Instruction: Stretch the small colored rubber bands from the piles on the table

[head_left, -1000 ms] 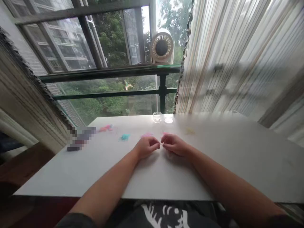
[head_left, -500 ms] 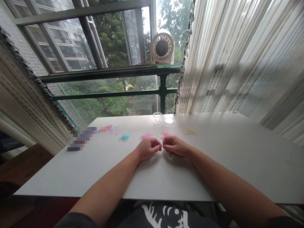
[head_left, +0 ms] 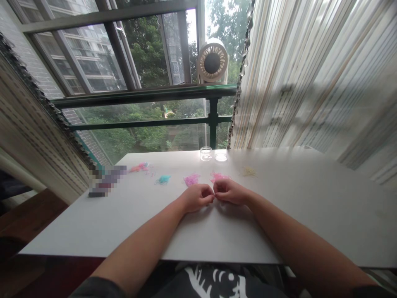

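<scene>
My left hand (head_left: 198, 198) and my right hand (head_left: 228, 191) meet fingertip to fingertip just above the white table. Each has thumb and fingers pinched together; whatever is between them is too small to make out. Right behind the right hand lies a pile of pink thin bands (head_left: 218, 177), partly covered by it. A purple pile (head_left: 191, 179) sits just beyond the left hand. Farther left is a teal pile (head_left: 163, 179), and a yellow pile (head_left: 249, 171) lies to the right. A mixed orange and pink pile (head_left: 139, 167) rests at the far left.
A clear round container (head_left: 206, 153) and a clear shallow dish or lid (head_left: 221, 157) stand at the table's back edge. A blurred-out item (head_left: 107, 182) lies at the left edge. Behind the table (head_left: 124, 231) are a green railing (head_left: 142, 96), a white fan (head_left: 212, 62) and curtains.
My left hand has shifted slightly right and toward me, uncovering more of the purple pile. The fingertips of both hands are now closer together.
</scene>
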The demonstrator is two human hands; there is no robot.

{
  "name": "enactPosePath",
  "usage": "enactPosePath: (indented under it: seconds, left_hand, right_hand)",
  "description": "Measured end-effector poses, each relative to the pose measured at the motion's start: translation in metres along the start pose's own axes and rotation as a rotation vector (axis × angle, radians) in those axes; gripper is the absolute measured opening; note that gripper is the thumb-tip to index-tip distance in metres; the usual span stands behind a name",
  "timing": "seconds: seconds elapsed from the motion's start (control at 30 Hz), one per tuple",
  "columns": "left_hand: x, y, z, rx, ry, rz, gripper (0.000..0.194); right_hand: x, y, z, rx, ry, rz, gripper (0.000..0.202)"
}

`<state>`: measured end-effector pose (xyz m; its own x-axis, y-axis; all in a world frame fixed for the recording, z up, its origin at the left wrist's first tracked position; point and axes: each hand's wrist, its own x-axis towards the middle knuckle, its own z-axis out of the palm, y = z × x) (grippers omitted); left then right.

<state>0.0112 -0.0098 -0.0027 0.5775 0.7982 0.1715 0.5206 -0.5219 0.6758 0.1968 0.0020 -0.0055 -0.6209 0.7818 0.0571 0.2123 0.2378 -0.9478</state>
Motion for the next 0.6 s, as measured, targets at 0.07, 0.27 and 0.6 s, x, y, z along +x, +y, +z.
enactPosePath:
  seconds: [0.07,0.27,0.6]
  left_hand:
    - [0.0000,0.0007,0.0008,0.025,-0.003,0.005,0.017]
    - [0.0003,0.0013,-0.0002,0.022,-0.021,0.001,0.017]
    - [0.0013,0.0006,-0.0019,-0.001,-0.008,0.004,0.015]
  right_hand:
    - [-0.0006,-0.0006,-0.0006,-0.024,-0.004,0.001,0.007]
    - [-0.0018,0.0016,-0.0021,-0.005,-0.024,0.017,0.007]
    - [-0.0018,0.0018,-0.0033,0.066,-0.037,0.008,0.011]
